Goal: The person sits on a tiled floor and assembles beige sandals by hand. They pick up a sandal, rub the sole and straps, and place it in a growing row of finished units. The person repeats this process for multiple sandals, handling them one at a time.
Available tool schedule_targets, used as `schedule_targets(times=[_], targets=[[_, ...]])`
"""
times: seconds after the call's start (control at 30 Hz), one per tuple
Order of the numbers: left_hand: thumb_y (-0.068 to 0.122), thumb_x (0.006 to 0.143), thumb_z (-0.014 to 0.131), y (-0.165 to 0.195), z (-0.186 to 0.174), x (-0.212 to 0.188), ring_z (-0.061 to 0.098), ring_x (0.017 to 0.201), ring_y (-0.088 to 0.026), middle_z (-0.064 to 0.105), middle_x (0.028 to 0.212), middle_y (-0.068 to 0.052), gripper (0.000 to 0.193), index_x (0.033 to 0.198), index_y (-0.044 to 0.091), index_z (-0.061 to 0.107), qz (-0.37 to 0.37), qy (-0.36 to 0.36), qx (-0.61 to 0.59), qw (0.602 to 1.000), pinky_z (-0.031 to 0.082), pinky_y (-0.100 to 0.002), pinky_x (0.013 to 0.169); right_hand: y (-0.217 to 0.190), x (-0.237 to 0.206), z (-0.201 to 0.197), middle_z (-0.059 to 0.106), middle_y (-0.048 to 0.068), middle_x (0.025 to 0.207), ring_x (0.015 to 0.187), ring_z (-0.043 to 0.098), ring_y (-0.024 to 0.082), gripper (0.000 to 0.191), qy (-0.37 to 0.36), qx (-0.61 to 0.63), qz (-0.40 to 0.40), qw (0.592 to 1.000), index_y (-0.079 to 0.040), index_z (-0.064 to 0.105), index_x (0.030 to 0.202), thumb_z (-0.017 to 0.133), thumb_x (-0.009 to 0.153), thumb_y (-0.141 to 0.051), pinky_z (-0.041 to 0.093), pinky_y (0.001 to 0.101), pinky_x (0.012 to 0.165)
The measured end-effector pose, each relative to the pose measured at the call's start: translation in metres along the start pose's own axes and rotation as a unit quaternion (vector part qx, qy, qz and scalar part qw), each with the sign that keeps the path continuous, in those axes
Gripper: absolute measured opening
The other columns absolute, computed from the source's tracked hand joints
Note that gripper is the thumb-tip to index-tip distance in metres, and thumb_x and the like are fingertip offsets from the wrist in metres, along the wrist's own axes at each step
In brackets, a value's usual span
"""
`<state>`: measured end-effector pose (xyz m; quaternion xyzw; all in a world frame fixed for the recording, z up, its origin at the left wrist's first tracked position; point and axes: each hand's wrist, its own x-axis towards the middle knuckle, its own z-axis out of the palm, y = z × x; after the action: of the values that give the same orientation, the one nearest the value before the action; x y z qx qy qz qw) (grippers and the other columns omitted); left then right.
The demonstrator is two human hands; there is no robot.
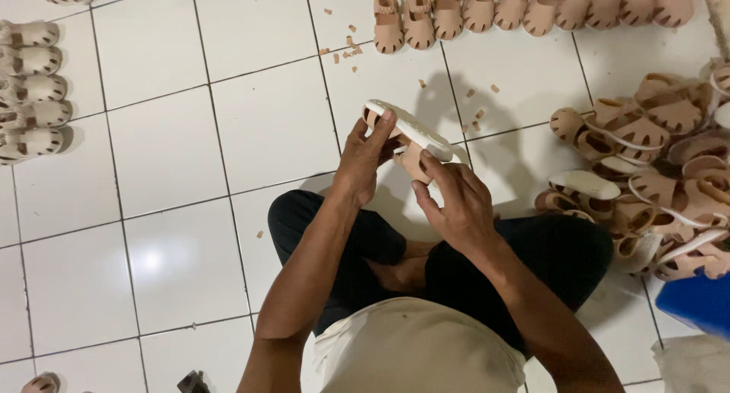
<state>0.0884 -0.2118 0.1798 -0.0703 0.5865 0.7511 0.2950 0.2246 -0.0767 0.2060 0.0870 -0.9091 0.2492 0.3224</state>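
Cream shirt (414,347) and dark-trousered crossed legs (532,264) filled the bottom of the frame, and just above them both hands worked one small beige sandal (409,138) held up over the white tiled floor (175,172), centre frame. Left hand (363,159) was closed on the sandal's upper-left end, fingertips curled over the pale sole edge. Right hand (455,203) gripped the lower-right end, thumb pressed against the tan upper beneath the sole.

Sole faced up toward the camera, upper hanging below. Its long axis ran diagonally, from upper left down to lower right; which end was the toe could not be told.

By the look of it, a light thing, soft and bendy in the upper, firmer along the sole, not fragile and not slippery. Gripping at both ends of the sole, as the hands did, seemed the steady hold.

Around them: a row of finished sandals (525,9) along the top edge, another row (30,89) at the left edge, a loose heap (661,165) at the right, tan scraps (346,49) scattered on the tiles.
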Motion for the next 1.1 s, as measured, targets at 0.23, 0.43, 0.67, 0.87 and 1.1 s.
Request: schedule_targets(times=[0.23, 0.43, 0.67, 0.87, 1.1], targets=[[0.000, 0.089, 0.066, -0.034, -0.016, -0.062, 0.036, 0.155, -0.038, 0.036, 0.164, -0.020, 0.046, 0.132, 0.010, 0.053, 0.325, -0.027, 0.304, 0.895, 0.035, -0.048, 0.125, 0.035, 0.016, -0.013, 0.073, 0.012, 0.092, 0.074, 0.065, 0.010, 0.058, -0.053, 0.299, 0.356, 0.884, 0.000, 0.043, 0.145, 0.071, 0.095, -0.003, 0.051, 0.0245, 0.061], [-0.001, 0.083, 0.071, -0.033, -0.019, -0.064, 0.026, 0.157, -0.043, 0.020, 0.169, -0.022, 0.059, 0.137, 0.014, 0.051, 0.332, -0.110, 0.357, 0.866, 0.038, -0.053, 0.121, 0.057, 0.016, -0.020, 0.065, 0.008, 0.087, 0.065, 0.056, 0.007, 0.060, -0.080, 0.400, 0.417, 0.812, -0.001, 0.041, 0.147, 0.069, 0.094, -0.002, 0.046, 0.0220, 0.050], [0.036, 0.106, 0.062, -0.030, -0.015, -0.047, 0.051, 0.142, -0.039, 0.042, 0.156, -0.027, 0.057, 0.151, 0.010, 0.039, 0.064, 0.022, 0.089, 0.994, 0.050, -0.052, 0.114, 0.043, 0.011, -0.024, 0.070, 0.009, 0.088, 0.074, 0.063, 0.007, 0.061, -0.051, 0.374, 0.333, 0.864, 0.000, 0.040, 0.150, 0.070, 0.097, -0.004, 0.051, 0.0212, 0.062], [0.004, 0.087, 0.073, -0.022, -0.023, -0.067, 0.033, 0.154, -0.042, 0.034, 0.161, -0.022, 0.043, 0.127, 0.013, 0.061, 0.368, -0.009, 0.444, 0.817, 0.038, -0.054, 0.125, 0.034, 0.009, -0.026, 0.071, 0.010, 0.087, 0.075, 0.065, 0.009, 0.060, -0.057, 0.342, 0.334, 0.876, -0.001, 0.042, 0.149, 0.071, 0.096, -0.004, 0.052, 0.0235, 0.063], [0.006, 0.078, 0.080, -0.023, -0.019, -0.071, 0.002, 0.163, -0.044, 0.016, 0.173, -0.018, 0.035, 0.111, 0.013, 0.068, 0.383, -0.160, 0.431, 0.801, 0.020, -0.060, 0.130, 0.064, 0.005, -0.018, 0.062, 0.005, 0.085, 0.067, 0.054, 0.008, 0.061, -0.082, 0.498, 0.452, 0.736, -0.005, 0.044, 0.148, 0.067, 0.092, 0.001, 0.048, 0.0245, 0.056]])
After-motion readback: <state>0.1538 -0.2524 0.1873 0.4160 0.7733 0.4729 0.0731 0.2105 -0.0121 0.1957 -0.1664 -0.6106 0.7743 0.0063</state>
